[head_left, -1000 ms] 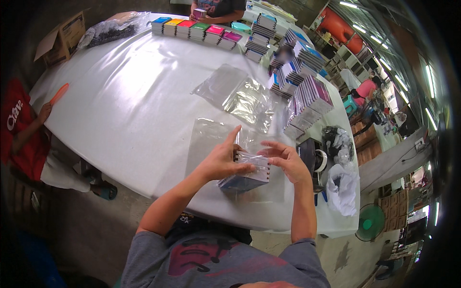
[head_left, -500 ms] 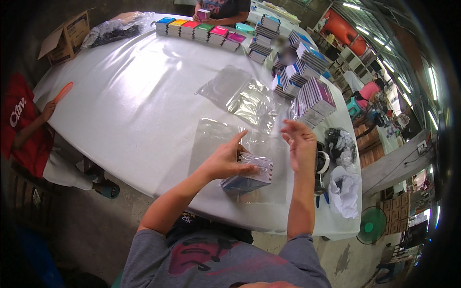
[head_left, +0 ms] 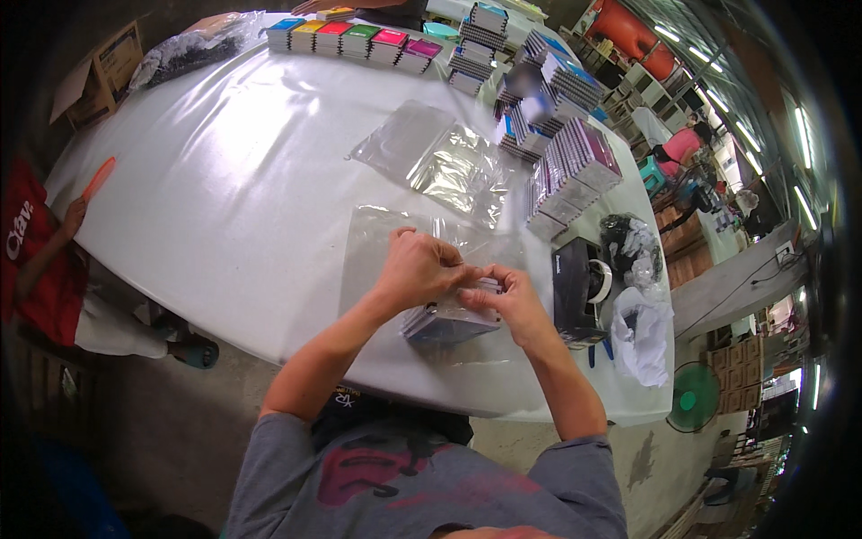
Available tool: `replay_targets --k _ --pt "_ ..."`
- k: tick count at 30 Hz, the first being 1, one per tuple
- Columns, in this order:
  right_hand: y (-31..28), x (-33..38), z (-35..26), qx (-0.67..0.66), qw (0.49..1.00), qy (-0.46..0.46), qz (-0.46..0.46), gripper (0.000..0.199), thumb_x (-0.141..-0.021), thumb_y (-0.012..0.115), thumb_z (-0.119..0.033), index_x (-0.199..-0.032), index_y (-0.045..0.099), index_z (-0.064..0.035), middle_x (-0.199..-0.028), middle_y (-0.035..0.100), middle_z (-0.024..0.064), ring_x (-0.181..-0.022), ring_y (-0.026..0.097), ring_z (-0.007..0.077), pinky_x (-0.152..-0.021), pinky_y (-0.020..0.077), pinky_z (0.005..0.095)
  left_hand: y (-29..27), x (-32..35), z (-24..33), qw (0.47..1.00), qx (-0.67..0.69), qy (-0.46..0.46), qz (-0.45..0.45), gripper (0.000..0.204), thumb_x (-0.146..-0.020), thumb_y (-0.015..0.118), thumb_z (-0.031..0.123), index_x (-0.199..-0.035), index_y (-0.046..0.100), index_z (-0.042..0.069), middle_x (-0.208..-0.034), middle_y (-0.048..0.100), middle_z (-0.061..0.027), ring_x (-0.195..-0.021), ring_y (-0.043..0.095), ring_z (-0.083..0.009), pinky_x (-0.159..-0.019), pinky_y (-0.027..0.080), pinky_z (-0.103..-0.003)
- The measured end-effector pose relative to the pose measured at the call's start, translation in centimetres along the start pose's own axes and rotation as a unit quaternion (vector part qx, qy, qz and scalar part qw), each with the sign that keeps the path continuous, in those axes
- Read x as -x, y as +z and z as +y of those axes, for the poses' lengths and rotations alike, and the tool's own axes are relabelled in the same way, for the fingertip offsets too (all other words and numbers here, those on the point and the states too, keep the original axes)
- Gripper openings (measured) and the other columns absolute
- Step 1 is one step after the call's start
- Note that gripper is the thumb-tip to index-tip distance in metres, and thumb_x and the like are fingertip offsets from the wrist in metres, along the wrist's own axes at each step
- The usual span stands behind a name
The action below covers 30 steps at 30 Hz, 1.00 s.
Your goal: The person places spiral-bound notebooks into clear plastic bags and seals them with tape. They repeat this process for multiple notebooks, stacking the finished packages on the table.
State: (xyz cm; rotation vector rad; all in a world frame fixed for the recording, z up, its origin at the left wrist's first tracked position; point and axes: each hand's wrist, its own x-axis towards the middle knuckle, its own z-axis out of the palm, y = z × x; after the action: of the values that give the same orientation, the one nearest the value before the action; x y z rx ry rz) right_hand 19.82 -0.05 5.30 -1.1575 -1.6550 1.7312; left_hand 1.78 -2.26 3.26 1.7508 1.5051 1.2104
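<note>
My left hand [head_left: 420,268] and my right hand [head_left: 505,302] meet over a small stack of notebooks [head_left: 446,319] in a clear plastic bag near the table's front edge. Both hands grip the top of the pack, fingertips touching. The pack rests on a flat clear plastic sheet [head_left: 377,242] spread on the white table [head_left: 224,189]. More clear bags [head_left: 431,157] lie further out.
Stacks of notebooks [head_left: 570,166] line the right side, and a row of coloured stacks [head_left: 355,40] sits at the far edge. A black tape dispenser [head_left: 579,287] and crumpled plastic [head_left: 642,323] are at the right. A person in red [head_left: 36,251] sits at the left.
My right hand, lifted away from the pack half a second ago, has come back down onto it beside my left hand. The pack has stayed on the plastic sheet.
</note>
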Motion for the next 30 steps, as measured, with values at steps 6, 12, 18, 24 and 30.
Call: replay_targets --k 6,12,18,24,30 --pt "0.1 -0.8 0.1 -0.05 0.998 -0.026 0.006 0.028 -0.072 0.075 -0.006 -0.097 0.064 -0.0005 -0.088 0.066 0.0049 -0.076 0.062 0.0103 -0.071 0.0481 0.0235 0.9 -1.3 -0.4 0.991 -0.063 0.074 0.097 0.021 -0.066 0.076 0.033 -0.065 0.072 0.013 -0.06 0.064 -0.0004 -0.076 0.06 -0.0182 -0.092 0.031 -0.037" --pt "0.0 -0.4 0.4 -0.079 0.996 0.03 0.0 0.022 -0.072 0.074 -0.006 -0.092 0.066 -0.0001 -0.081 0.067 0.0045 -0.073 0.061 0.0095 -0.07 0.0473 0.0235 -2.8 -4.7 1.8 0.97 0.008 0.114 0.213 0.014 -0.066 0.081 0.017 -0.072 0.071 0.008 -0.074 0.068 -0.0057 -0.072 0.06 -0.0158 -0.07 0.045 -0.028" --pt "-0.4 -0.9 1.5 -0.044 0.997 -0.054 0.032 0.016 -0.075 0.074 -0.01 -0.085 0.068 0.0003 -0.076 0.067 0.0038 -0.067 0.059 0.0069 -0.062 0.0458 0.0219 -2.2 -1.4 -1.2 0.984 0.093 0.024 -0.149 0.045 -0.066 0.083 0.027 -0.1 0.068 0.001 -0.091 0.068 -0.0109 -0.094 0.062 -0.0195 -0.087 0.045 -0.031" --pt "0.1 -0.8 1.3 0.028 0.993 -0.085 0.071 0.02 -0.081 0.072 -0.02 -0.087 0.07 -0.0003 -0.073 0.066 0.0017 -0.066 0.055 0.004 -0.058 0.0434 0.0192 -1.7 1.3 -0.7 0.955 0.243 -0.118 -0.121 0.022 -0.078 0.073 0.016 -0.091 0.071 -0.001 -0.077 0.07 -0.0063 -0.068 0.06 -0.0066 -0.063 0.049 -0.022" --pt "-0.4 -0.5 1.0 -0.073 0.997 -0.026 0.006 0.02 -0.081 0.07 -0.015 -0.095 0.068 0.0006 -0.077 0.066 0.0032 -0.068 0.058 0.0066 -0.062 0.0455 0.0208 -1.4 1.6 -0.5 0.965 0.215 -0.129 -0.07 0.023 -0.079 0.072 0.017 -0.091 0.071 -0.002 -0.074 0.068 -0.0057 -0.066 0.059 -0.0071 -0.059 0.048 -0.022"
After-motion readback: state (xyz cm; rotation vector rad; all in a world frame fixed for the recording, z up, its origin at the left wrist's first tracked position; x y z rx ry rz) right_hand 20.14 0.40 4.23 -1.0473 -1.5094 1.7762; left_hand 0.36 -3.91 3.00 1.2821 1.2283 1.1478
